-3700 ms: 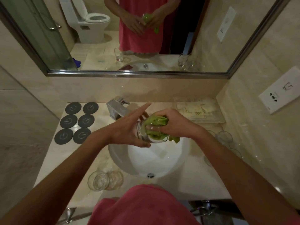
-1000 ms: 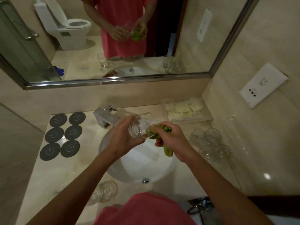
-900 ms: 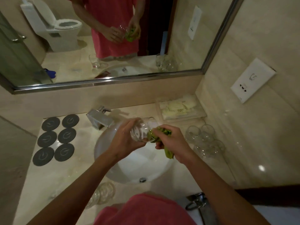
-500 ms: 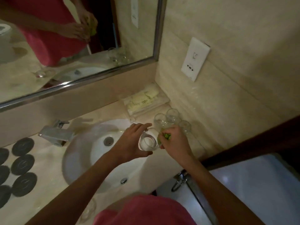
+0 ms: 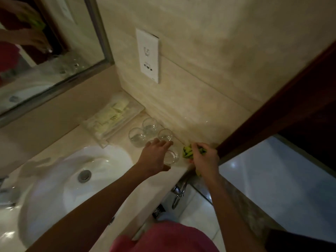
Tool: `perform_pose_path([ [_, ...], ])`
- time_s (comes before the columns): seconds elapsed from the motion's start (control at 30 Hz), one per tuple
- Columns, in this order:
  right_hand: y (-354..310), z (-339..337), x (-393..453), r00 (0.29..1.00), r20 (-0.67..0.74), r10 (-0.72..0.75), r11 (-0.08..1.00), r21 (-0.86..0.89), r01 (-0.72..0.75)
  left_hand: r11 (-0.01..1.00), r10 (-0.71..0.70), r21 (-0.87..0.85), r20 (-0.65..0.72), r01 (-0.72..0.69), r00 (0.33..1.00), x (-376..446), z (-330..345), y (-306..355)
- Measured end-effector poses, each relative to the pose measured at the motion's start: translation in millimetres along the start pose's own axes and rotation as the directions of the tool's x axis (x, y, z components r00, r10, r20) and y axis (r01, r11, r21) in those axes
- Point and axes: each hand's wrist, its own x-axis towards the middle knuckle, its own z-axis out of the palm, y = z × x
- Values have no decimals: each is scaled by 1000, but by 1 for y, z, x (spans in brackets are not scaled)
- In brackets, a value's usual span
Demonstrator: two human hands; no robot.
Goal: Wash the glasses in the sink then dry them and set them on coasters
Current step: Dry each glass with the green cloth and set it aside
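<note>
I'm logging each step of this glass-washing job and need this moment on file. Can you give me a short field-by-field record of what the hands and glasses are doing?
left hand: over a glass that stands on the counter, fingers on its rim
right hand: grips a green cloth beside that glass
other glasses: three upright by the wall
sink: nothing seen in the basin
coasters: out of view
amenity tray: behind the glasses
</note>
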Motion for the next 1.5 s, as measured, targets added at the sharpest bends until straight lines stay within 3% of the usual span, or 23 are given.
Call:
perform_pose_path([
  [0.17,24,-9,6,995,35,98,995,-13,-98,982,73,165,100,-88,992,38,21,9],
  [0.4,33,-17,16,993,30,117,980,-168,-111,972,69,211,168,-104,983,68,37,17],
  [0.57,36,-15,12,993,29,114,984,-140,-109,963,39,255,189,-88,981,77,41,20],
  [0.87,28,-12,5,998,15,60,983,-177,-57,978,22,203,116,-46,993,70,51,17],
  [1.0,27,-1,-1,996,67,-55,956,-283,72,994,64,84,64,-69,996,48,46,7],
  [1.17,11,34,-12,970,212,-121,895,-399,199,997,-73,-33,-29,72,997,-8,23,-24],
  [1.3,-13,71,-41,909,397,-128,872,-392,294,953,-270,-169,-97,251,958,-73,8,-63],
  [1.4,-28,110,-73,826,542,-158,852,-347,391,884,-440,-239,-131,403,888,-134,3,-96],
  [1.5,-37,155,-109,710,688,-150,834,-297,464,773,-611,-331,-160,541,775,-204,5,-126],
])
